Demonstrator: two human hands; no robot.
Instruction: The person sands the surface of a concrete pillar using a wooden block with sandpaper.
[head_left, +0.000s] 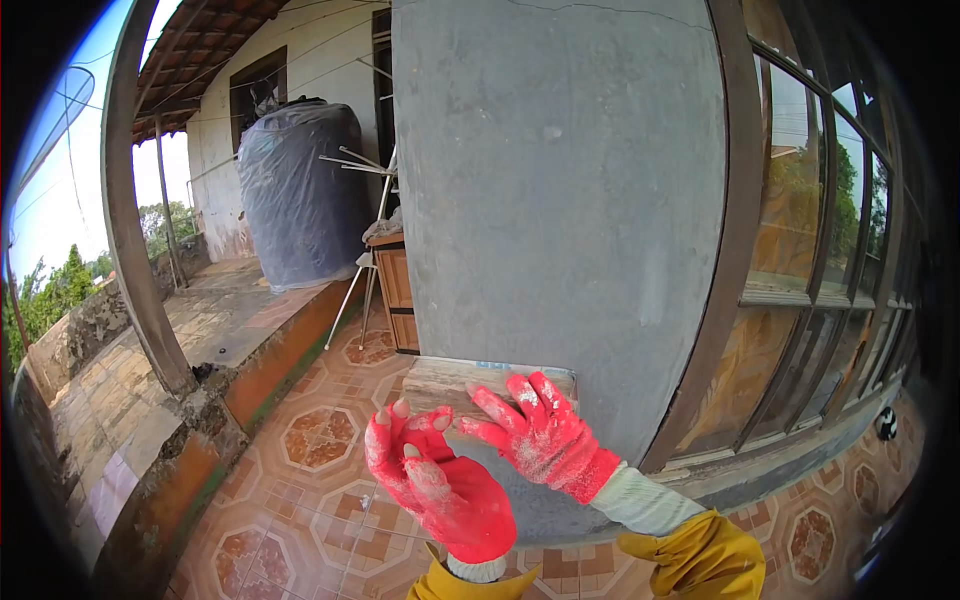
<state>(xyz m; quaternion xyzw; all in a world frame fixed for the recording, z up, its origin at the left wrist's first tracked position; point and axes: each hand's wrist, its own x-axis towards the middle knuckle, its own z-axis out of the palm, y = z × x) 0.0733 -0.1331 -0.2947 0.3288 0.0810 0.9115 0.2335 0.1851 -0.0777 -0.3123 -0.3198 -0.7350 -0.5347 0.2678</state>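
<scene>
Both my hands wear red knit gloves dusted with white powder, and bare fingertips show through the left one. My left hand is turned palm up with its fingers loosely curled and apart, and nothing shows in it. Just to its right, my right hand is held palm down with fingers spread, also holding nothing visible. Their fingertips come close together; whether they touch I cannot tell. Behind the hands a weathered, wood-looking ledge juts from the foot of a grey plastered wall. My hands partly hide this ledge.
Left of the wall stand a small wooden cabinet and a folding metal rack. A large plastic-wrapped bundle sits on the raised terrace. A wooden post rises at its edge. Framed windows line the right. Patterned tiles cover the floor.
</scene>
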